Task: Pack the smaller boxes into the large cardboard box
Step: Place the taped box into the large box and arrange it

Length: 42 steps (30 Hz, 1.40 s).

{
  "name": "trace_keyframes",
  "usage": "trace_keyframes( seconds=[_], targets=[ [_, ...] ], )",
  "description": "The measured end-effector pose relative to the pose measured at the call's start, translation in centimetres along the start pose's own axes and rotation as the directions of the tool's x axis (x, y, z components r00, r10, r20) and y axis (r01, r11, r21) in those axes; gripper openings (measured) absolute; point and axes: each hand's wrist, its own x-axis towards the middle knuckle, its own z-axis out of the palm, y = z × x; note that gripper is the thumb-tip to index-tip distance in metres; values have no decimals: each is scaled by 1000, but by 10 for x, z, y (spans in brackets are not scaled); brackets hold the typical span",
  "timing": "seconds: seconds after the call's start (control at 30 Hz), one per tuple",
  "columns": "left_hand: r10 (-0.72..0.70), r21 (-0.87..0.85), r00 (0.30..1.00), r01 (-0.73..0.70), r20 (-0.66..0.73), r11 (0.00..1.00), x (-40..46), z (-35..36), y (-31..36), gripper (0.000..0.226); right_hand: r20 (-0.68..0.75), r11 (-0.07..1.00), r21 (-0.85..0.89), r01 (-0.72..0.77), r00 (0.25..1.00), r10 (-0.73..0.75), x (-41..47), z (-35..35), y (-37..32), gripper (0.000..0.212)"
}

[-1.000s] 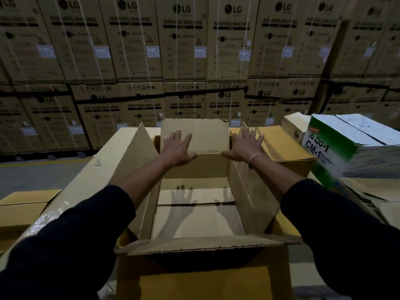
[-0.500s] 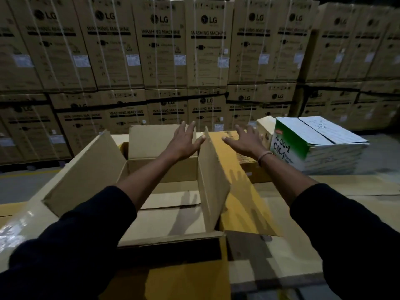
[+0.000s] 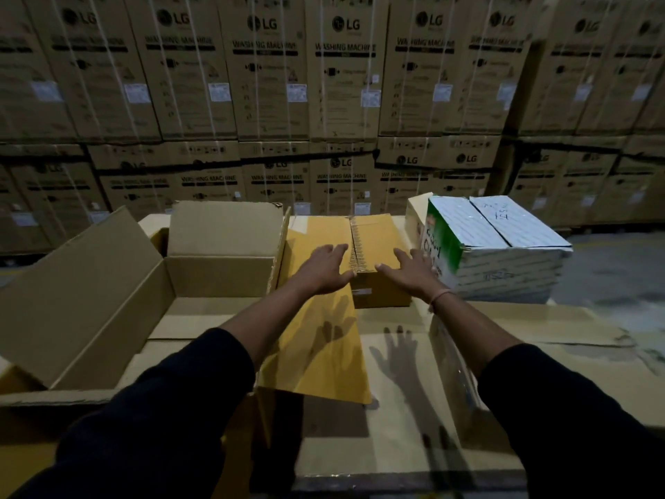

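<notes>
The large cardboard box (image 3: 216, 279) stands open at the left, flaps up, with nothing visible inside. Right of it sits a smaller yellow-brown box (image 3: 378, 243), taped along its top. My left hand (image 3: 324, 270) reaches over the large box's right flap, fingers straight, at the small box's near left corner. My right hand (image 3: 414, 270) is spread flat at its near right corner. Whether either palm touches the box is unclear. A green and white box (image 3: 503, 253) stands just right of my right hand.
A wall of stacked washing-machine cartons (image 3: 324, 102) fills the background. Flat cardboard sheets (image 3: 539, 318) cover the work surface under the boxes. A pale box (image 3: 415, 214) stands behind the green one. Grey floor (image 3: 619, 275) shows at the right.
The view swung right. Both hands left the large box's far flap and moved right to the small taped box. The large box's right flap now lies outward.
</notes>
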Motion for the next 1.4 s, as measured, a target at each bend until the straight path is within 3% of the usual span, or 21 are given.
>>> trace_keyframes(
  seconds=[0.17, 0.43, 0.7, 0.87, 0.93, 1.1, 1.4],
  targets=[
    [-120, 20, 990, 119, 72, 993, 50, 26, 0, 76, 82, 1000, -15, 0, 997, 1, 45, 10, 14, 84],
    [-231, -57, 971, 235, 67, 970, 161, 50, -18, 66, 133, 998, -68, 0, 991, 9, 136, 41, 32, 84],
    [-283, -73, 957, 287, 63, 955, 253, 80, -39, 72, 143, 998, -38, -45, 988, 51, 222, 69, 58, 97],
    [-348, -53, 933, 354, 94, 934, 304, 95, -56, 80, 177, 991, -119, -61, 981, 81, 269, 94, 81, 99],
    [-372, -40, 922, 378, 108, 925, 323, 100, -63, 82, 142, 982, -180, -61, 986, 88, 279, 111, 91, 93],
    [-434, 80, 893, 428, 118, 900, 363, 118, -89, 86, -149, 973, -217, -82, 988, 50, 297, 139, 101, 79],
    [-598, 3, 795, 600, 103, 800, 425, 137, -133, 90, -160, 963, -249, -100, 985, 61, 383, 142, 97, 76]
  ],
)
